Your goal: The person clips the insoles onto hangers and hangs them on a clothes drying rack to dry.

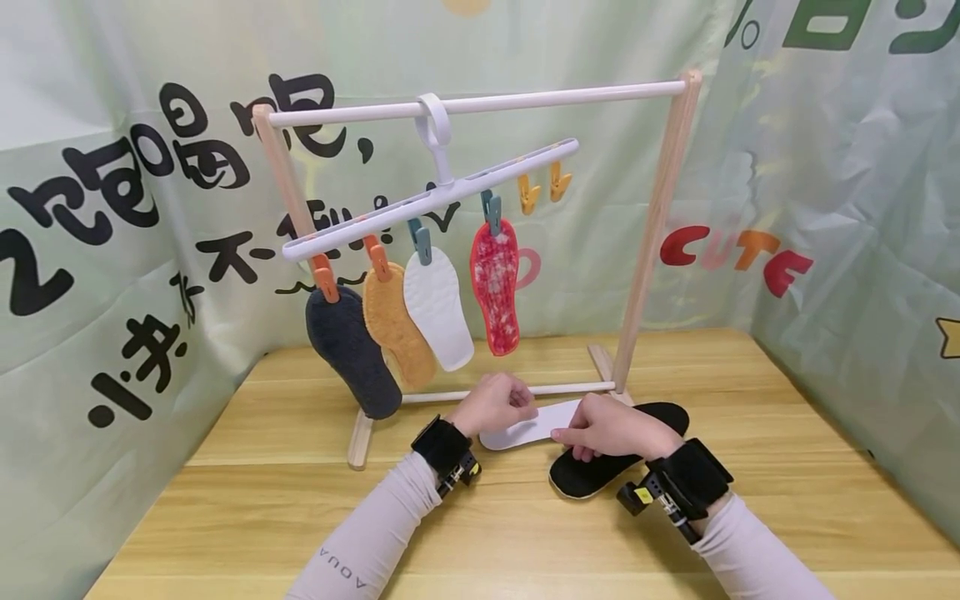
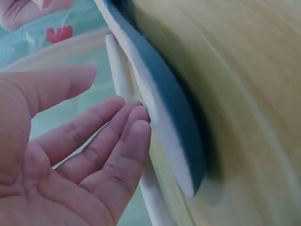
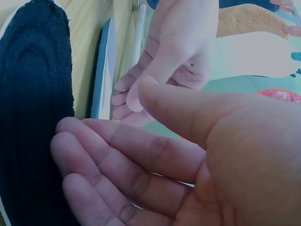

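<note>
A white insole (image 1: 553, 417) with a blue layer along its edge lies on the table under the rack. My left hand (image 1: 497, 406) is over its left end, the loosely bent fingertips right at its white face (image 2: 162, 113) in the left wrist view. Partly covered by my right hand (image 1: 613, 427), a black insole (image 1: 663, 414) lies to the right at a slant. In the right wrist view, the right fingertips meet the edge of the black insole (image 3: 37, 99); the thumb stands apart from the fingers.
A wooden rack (image 1: 656, 225) carries a tilted white hanger (image 1: 446, 193). Clipped on it hang a dark insole (image 1: 348, 346), a tan insole (image 1: 399, 321), a white quilted insole (image 1: 437, 308) and a red insole (image 1: 497, 287). Yellow clips (image 1: 529, 196) dangle at its right end.
</note>
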Demonstrator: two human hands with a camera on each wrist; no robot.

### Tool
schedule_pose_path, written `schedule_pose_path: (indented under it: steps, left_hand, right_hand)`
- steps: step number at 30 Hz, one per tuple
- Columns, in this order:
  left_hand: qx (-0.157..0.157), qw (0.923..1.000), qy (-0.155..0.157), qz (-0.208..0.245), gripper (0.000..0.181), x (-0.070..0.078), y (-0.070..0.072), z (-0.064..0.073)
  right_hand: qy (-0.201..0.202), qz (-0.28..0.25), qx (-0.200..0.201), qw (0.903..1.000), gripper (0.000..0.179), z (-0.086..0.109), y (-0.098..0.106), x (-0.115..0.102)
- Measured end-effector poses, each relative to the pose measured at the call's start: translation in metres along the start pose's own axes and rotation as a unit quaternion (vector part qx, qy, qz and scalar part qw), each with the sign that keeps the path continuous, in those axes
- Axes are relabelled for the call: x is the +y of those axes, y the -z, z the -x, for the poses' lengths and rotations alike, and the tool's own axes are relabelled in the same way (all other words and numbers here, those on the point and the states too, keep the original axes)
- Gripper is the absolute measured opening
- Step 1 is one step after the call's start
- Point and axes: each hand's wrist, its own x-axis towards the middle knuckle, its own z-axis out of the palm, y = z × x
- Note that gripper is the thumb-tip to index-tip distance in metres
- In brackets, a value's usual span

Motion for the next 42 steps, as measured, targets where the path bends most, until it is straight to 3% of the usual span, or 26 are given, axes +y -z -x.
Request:
schedule_pose_path:
  steps: [12, 26, 42]
  left_hand:
    - [-0.01, 0.9994, -0.008, -0.033, 0.017, -0.0012, -0.0061, -0.0025]
    - [-0.019, 0.9993, -0.005, -0.032, 0.019, -0.0019, -0.0057, -0.0018]
    - [-0.018, 0.9994, 0.006, -0.03, 0.021, -0.0009, -0.0045, -0.0018]
  right_hand:
    - [-0.018, 0.011, 0.012, 0.9997, 0.034, -0.0032, 0.0011, 0.0081]
    - [-0.044, 0.027, 0.021, 0.9985, 0.037, -0.0029, 0.0013, 0.0071]
    - [-0.027, 0.023, 0.019, 0.9992, 0.037, -0.0031, 0.0013, 0.0079]
